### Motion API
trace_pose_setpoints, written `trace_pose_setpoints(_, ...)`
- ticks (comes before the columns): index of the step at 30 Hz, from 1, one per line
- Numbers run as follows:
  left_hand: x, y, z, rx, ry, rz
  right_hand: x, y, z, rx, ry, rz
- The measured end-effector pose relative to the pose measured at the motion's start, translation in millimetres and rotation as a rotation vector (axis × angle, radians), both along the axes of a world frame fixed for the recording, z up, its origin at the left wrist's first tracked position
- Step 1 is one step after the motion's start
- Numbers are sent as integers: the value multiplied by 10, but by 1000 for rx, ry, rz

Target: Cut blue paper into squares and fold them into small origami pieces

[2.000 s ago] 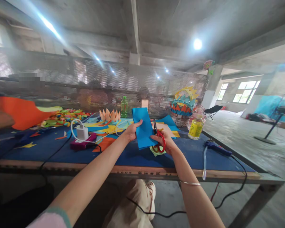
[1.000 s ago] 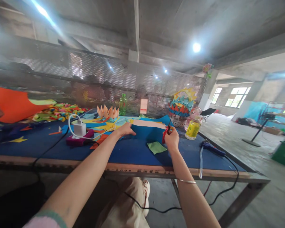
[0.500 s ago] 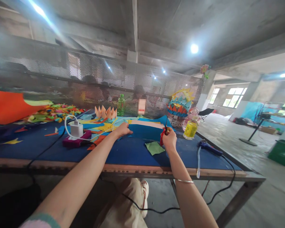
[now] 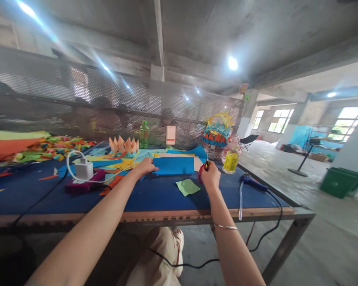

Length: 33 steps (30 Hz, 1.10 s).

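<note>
My left hand pinches the left end of a blue paper sheet, held just over the table. In my right hand is a pair of scissors with red handles, its blades pointing up and away. The scissors stand a little to the right of the sheet's right edge, apart from it. Pale pink paper shows behind the blue sheet. A green paper square lies on the table below it, between my hands.
A purple power strip with a white charger sits at left, by an orange paper crown. Paper scraps heap behind. A yellow-labelled bottle, a basket with stacked crowns and a blue glue gun are at right.
The scissors have come away from the blue sheet's right end, which now shows a straight edge. The sheet lies flatter toward me. The view has turned slightly right.
</note>
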<state>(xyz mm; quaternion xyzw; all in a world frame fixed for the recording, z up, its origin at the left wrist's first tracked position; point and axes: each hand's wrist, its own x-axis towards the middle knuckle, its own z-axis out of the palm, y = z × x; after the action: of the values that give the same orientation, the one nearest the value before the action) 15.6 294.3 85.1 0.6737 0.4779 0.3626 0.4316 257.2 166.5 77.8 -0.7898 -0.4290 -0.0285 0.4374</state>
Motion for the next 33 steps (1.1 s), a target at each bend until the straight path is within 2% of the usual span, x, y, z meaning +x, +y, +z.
trace_pose_setpoints(6, 20, -71, 36, -174, -64, 38, 228, -206, 39, -309, -78, -10)
trace_pose_setpoints(10, 24, -117, 71, -219, -168, 0, 252, -321, 11, -388, -77, -9)
trace_pose_setpoints(13, 30, -127, 71, -237, -236, -38, 188, -369, 20, -337, -51, -2)
trace_pose_setpoints(16, 37, -118, 59, -251, -284, -72, 76, -348, 64, -213, 16, 41)
trace_pose_setpoints(19, 38, -101, 47, -266, -321, -125, -62, -236, 103, -102, 169, 185)
trace_pose_setpoints(23, 35, -59, 20, -268, -369, -195, -252, -2, 110, -83, 526, 458)
trace_pose_setpoints(26, 43, -19, -14, -259, -386, -232, -364, 175, 109, -41, 747, 590)
trace_pose_setpoints(29, 67, -2, -45, -240, -367, -246, -428, 323, 99, 11, 879, 658)
trace_pose_setpoints(33, 119, -42, -50, -191, -303, -263, -433, 441, 18, 107, 940, 672)
